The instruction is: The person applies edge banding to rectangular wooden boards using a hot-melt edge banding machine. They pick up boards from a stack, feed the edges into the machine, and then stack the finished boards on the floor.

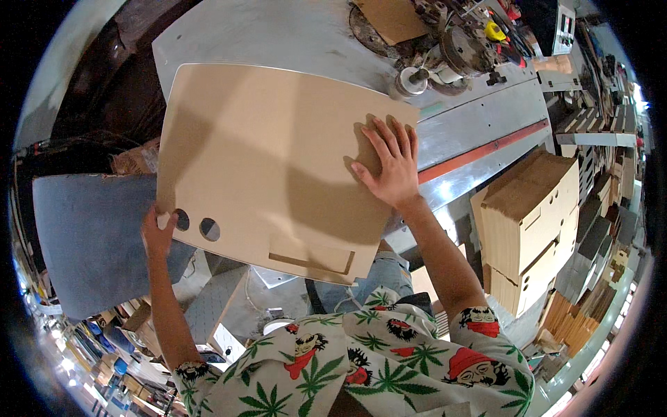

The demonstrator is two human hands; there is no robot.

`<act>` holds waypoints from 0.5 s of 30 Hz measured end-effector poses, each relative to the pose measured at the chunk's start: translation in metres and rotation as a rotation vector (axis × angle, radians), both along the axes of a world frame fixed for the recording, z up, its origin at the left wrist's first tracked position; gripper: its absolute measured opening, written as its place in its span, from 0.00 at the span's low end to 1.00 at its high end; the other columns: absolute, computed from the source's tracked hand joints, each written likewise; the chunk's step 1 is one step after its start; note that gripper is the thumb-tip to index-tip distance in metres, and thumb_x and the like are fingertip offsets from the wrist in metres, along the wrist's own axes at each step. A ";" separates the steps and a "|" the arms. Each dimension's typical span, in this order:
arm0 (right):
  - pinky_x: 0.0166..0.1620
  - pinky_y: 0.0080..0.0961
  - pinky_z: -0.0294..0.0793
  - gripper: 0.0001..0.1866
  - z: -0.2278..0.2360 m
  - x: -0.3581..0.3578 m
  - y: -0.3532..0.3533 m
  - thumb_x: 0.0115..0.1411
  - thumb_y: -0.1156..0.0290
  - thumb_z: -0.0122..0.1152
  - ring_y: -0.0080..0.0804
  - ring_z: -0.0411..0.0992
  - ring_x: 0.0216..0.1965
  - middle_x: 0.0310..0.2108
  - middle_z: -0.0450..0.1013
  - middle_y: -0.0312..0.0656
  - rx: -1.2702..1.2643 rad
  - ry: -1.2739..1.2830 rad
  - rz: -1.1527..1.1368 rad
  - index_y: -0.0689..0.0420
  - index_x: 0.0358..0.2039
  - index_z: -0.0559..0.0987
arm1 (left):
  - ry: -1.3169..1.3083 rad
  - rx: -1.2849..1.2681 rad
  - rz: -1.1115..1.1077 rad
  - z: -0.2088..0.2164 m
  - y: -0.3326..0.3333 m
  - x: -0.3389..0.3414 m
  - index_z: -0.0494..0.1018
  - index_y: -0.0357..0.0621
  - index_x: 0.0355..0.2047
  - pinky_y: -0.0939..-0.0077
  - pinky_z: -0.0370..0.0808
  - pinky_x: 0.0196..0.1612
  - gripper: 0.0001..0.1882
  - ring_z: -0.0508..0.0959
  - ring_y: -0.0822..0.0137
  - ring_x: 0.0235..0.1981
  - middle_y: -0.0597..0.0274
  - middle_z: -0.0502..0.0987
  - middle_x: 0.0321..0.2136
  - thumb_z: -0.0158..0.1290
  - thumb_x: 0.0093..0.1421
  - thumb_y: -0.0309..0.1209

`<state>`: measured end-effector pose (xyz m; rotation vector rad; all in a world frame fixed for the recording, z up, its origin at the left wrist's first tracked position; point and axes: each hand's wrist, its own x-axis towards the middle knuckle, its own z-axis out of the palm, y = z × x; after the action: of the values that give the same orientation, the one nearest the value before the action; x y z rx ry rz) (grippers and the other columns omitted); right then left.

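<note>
A large tan fibreboard panel lies over the grey metal machine table, its near side reaching past the table edge toward my body. Two round holes pierce its lower left corner, and a long rectangular cutout runs near its closest edge. My left hand grips the panel's left edge beside the holes, thumb on top and the other fingers hidden beneath. Flat on the right part of the panel rests my right hand, fingers spread.
A machine assembly with round metal parts stands at the table's far right. An orange-red strip crosses the table. Stacked tan panels with similar cutouts stand at the right. At the left is a dark grey board.
</note>
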<state>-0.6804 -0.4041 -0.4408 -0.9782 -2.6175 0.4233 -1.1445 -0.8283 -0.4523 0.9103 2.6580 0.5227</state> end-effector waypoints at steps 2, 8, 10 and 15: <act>0.75 0.60 0.44 0.38 -0.001 -0.001 0.002 0.60 0.42 0.66 0.52 0.53 0.74 0.72 0.62 0.39 -0.003 -0.003 0.024 0.45 0.67 0.72 | -0.007 -0.056 -0.022 0.019 0.008 0.018 0.75 0.35 0.55 0.60 0.78 0.52 0.29 0.83 0.54 0.47 0.47 0.83 0.46 0.70 0.58 0.38; 0.76 0.60 0.41 0.39 -0.003 -0.008 0.002 0.60 0.41 0.65 0.49 0.52 0.76 0.73 0.61 0.36 -0.023 -0.017 0.112 0.41 0.68 0.70 | 0.016 -0.235 0.057 0.044 -0.007 0.047 0.77 0.36 0.46 0.58 0.80 0.47 0.23 0.85 0.55 0.41 0.51 0.85 0.40 0.71 0.54 0.34; 0.77 0.60 0.41 0.39 0.000 -0.010 0.002 0.60 0.40 0.65 0.48 0.52 0.76 0.74 0.60 0.36 -0.031 -0.025 0.145 0.41 0.69 0.69 | -0.033 -0.227 0.037 0.040 -0.025 0.046 0.78 0.37 0.47 0.58 0.80 0.46 0.24 0.85 0.54 0.41 0.50 0.85 0.40 0.72 0.53 0.34; 0.77 0.58 0.42 0.39 0.005 -0.018 0.004 0.62 0.42 0.63 0.47 0.50 0.77 0.75 0.58 0.35 -0.004 -0.081 0.231 0.40 0.71 0.67 | -0.305 -0.126 0.074 0.036 -0.057 0.058 0.79 0.38 0.50 0.60 0.81 0.46 0.27 0.86 0.52 0.42 0.47 0.85 0.40 0.73 0.50 0.34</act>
<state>-0.6983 -0.4003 -0.4360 -0.7095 -2.8161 0.4523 -1.0860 -0.8854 -0.4163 0.6414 2.4224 0.4631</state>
